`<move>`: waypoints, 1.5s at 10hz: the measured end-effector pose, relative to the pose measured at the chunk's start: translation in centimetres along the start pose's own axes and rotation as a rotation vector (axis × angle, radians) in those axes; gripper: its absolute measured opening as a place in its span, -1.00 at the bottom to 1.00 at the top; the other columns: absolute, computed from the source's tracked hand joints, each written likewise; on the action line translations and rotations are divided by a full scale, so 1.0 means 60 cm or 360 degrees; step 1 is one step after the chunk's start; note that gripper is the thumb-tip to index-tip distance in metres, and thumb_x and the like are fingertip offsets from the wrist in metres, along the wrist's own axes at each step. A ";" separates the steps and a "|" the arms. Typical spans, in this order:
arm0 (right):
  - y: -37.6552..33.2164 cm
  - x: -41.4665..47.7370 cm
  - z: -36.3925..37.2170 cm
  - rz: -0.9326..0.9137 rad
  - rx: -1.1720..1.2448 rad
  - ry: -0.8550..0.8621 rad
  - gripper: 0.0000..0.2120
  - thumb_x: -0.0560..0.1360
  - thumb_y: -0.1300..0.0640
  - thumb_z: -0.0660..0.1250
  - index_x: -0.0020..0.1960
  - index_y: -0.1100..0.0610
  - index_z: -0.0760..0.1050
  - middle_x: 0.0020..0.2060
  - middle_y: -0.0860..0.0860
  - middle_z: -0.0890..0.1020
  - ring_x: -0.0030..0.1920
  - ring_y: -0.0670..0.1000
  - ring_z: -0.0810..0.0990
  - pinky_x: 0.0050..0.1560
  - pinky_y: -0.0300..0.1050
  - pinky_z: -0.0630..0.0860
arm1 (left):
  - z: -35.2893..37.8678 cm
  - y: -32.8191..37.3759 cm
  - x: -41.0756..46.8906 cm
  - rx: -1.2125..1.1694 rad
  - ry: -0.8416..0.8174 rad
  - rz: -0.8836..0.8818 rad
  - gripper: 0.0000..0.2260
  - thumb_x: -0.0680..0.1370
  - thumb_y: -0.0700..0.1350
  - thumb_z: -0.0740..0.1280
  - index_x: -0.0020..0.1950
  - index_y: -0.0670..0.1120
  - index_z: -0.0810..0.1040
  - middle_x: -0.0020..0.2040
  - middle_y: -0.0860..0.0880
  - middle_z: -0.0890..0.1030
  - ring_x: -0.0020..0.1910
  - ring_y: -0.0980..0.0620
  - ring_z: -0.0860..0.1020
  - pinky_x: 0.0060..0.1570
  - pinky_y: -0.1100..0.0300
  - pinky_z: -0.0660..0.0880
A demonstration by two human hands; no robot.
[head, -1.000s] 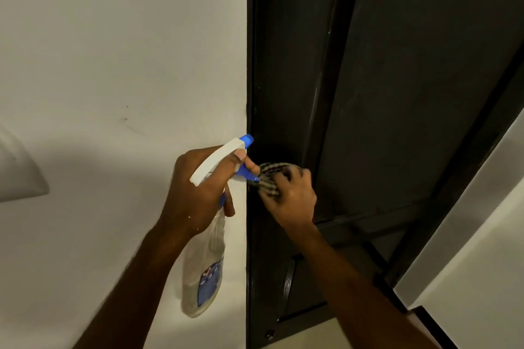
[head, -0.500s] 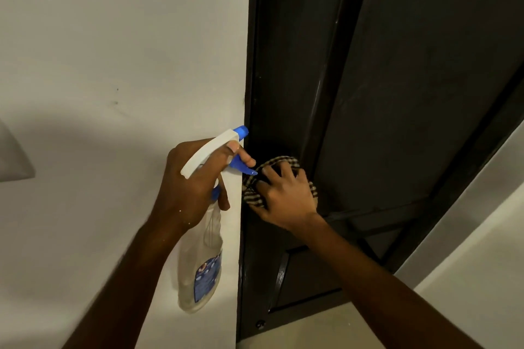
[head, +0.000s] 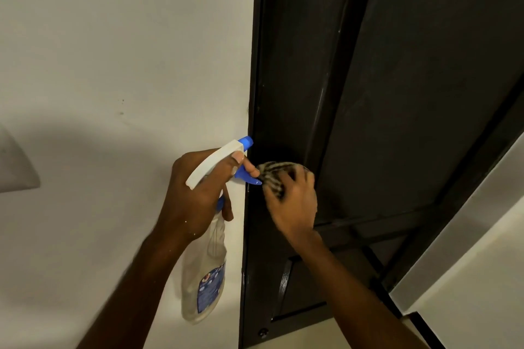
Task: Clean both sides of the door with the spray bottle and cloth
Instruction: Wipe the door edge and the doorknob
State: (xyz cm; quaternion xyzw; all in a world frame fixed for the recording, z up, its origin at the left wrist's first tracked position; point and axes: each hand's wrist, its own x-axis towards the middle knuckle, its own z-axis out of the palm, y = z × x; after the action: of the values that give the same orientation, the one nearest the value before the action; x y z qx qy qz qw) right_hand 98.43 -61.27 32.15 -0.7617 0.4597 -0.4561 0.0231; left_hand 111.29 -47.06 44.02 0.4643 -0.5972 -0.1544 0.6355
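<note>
A dark panelled door (head: 397, 93) fills the right half of the view, seen steeply from above. My right hand (head: 295, 204) presses a checked cloth (head: 273, 176) against the door's left stile, near the edge; the hand is blurred with motion. My left hand (head: 198, 195) grips a clear spray bottle (head: 204, 278) with a white and blue trigger head (head: 224, 156), held upright beside the door edge, in front of the wall. The nozzle points toward the door and the cloth.
A white wall (head: 113, 51) runs along the left of the door. A pale fixture (head: 14, 167) juts from the wall at the far left. Light floor (head: 467, 292) shows at the lower right, past the door's bottom edge.
My right hand has rubbed the cloth on the left stile, shifting slightly down and left, then back up to the right. The bottle hand has stayed almost still.
</note>
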 end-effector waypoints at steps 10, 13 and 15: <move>0.019 -0.002 0.033 0.0201 0.0352 0.0404 -0.61 0.44 -0.15 0.29 -0.07 0.17 0.63 -0.06 0.08 0.61 -0.04 0.06 0.56 -0.20 -0.04 0.51 | -0.011 -0.027 -0.001 -0.0198 0.0064 -0.0024 -0.22 0.33 0.50 0.26 -0.06 -0.26 0.58 -0.47 0.05 0.55 -0.51 0.17 0.53 -0.40 0.36 0.51; -0.024 -0.009 0.017 0.0633 0.0518 0.0367 -0.62 0.51 -0.13 0.24 0.02 0.13 0.66 0.03 0.04 0.60 0.11 0.13 0.55 0.04 0.02 0.47 | 0.001 -0.002 0.000 -0.0082 0.0094 0.0010 -0.80 0.51 0.25 0.32 -0.27 0.29 0.63 -0.45 0.25 0.54 -0.49 0.20 0.52 -0.45 0.46 0.43; 0.050 -0.001 0.007 -0.1240 -0.0678 -0.0080 -0.55 0.47 -0.25 0.18 -0.12 0.06 0.67 -0.02 0.01 0.62 0.06 0.11 0.47 0.03 0.23 0.51 | -0.003 -0.019 0.001 -0.0045 0.0044 -0.0036 -0.64 0.44 0.22 0.26 -0.16 -0.07 0.58 -0.45 0.09 0.55 -0.52 0.10 0.49 -0.42 0.28 0.50</move>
State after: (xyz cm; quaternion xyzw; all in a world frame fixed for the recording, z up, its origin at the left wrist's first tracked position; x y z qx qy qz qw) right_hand 96.68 -63.15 30.51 -0.8766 0.2214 -0.3072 -0.2968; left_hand 111.88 -47.64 43.20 0.4641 -0.5809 -0.1636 0.6484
